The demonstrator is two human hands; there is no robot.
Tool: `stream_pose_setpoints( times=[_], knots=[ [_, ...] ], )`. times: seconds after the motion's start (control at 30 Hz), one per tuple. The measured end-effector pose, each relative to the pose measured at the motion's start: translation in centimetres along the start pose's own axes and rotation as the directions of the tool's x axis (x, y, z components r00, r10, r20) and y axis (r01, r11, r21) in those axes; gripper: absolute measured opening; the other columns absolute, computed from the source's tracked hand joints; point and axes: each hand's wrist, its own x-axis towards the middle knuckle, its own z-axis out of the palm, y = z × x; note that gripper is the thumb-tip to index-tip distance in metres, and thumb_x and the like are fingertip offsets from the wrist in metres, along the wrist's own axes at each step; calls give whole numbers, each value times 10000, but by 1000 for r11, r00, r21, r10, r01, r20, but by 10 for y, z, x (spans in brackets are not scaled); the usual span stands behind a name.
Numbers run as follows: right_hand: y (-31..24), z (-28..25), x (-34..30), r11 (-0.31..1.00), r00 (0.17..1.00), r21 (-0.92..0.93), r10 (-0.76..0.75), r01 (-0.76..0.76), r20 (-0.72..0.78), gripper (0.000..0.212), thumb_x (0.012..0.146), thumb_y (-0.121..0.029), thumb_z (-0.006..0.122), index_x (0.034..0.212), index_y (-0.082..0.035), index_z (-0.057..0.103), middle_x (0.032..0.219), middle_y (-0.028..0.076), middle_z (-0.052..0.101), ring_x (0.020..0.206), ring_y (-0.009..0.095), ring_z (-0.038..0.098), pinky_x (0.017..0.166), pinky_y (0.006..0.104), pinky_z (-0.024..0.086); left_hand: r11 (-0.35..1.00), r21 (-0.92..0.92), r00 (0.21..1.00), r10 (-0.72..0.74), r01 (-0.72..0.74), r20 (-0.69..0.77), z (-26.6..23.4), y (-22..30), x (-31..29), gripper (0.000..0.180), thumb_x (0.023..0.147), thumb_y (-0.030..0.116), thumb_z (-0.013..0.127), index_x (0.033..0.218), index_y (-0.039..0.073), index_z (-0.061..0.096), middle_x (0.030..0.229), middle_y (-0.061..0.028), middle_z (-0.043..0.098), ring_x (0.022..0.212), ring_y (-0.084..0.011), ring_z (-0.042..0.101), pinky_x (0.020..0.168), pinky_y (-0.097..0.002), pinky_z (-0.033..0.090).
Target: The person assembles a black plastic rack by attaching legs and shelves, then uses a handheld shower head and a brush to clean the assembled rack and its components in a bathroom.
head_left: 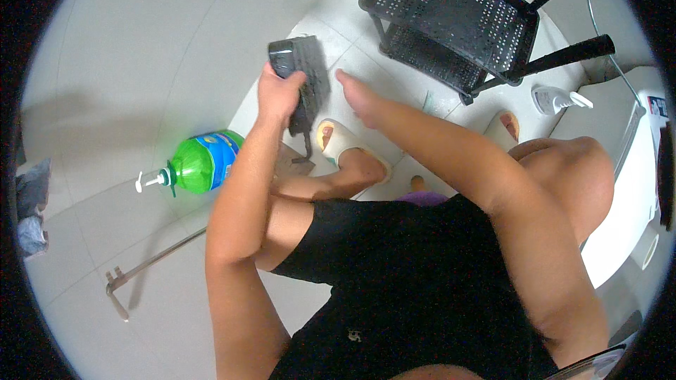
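My left hand (280, 95) is closed round a black, oblong plastic piece (310, 74), with its thumb over the near side. The piece has a glossy dark end, a dull grey, wet-looking long face and a thin hooked part hanging at its lower end; its exact kind I cannot make out. To the right of it, a short way apart, my right hand (359, 100) is stretched out with nothing visible in it. Beyond both hands stands a black two-tier rack (451, 10) with perforated shelves and round legs; its shelves look wet.
A green jug (193, 163) with a white pump lies in view at the left. White spray bottle (551, 100) by the white fixture (598, 123) at right. A metal bar (158, 259) runs along the left wall. My slippered foot (345, 142) rests on the tiles below my hands.
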Motion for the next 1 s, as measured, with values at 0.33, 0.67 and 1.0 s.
stream_pose_setpoints(
  times=[0.33, 0.67, 1.0],
  knots=[
    [3, 2, -4, 983, 989, 136, 109, -122, 105, 791, 1061, -634, 288, 1572, -37, 382, 1584, 216, 432, 1505, 337, 344, 1192, 430, 300, 992, 111, 967, 25, -55, 252, 16, -2, -24, 373, 764, 85, 720, 1111, -18, 629, 954, -109, 705, 849, -208, 669, 815, -349, 541],
    [27, -24, 49, 963, 939, -61, -270, 263, -211, 746, 1076, -553, 288, 1537, 22, 403, 1550, 252, 462, 1442, 379, 436, 1188, 398, 332, 963, 263, 989, 28, -66, 149, 17, 45, -13, 352, 750, 115, 728, 1069, -8, 645, 871, -78, 695, 796, -190, 651, 767, -345, 533],
    [17, -26, 37, 911, 946, -395, -225, 119, -234, 732, 1095, -535, 295, 1497, 59, 444, 1565, 228, 452, 1473, 334, 393, 1212, 408, 276, 997, 75, 998, -26, 22, 59, 4, 35, -6, 344, 789, 6, 682, 1127, -6, 616, 968, -91, 713, 826, -191, 686, 748, -342, 558]
  ],
)
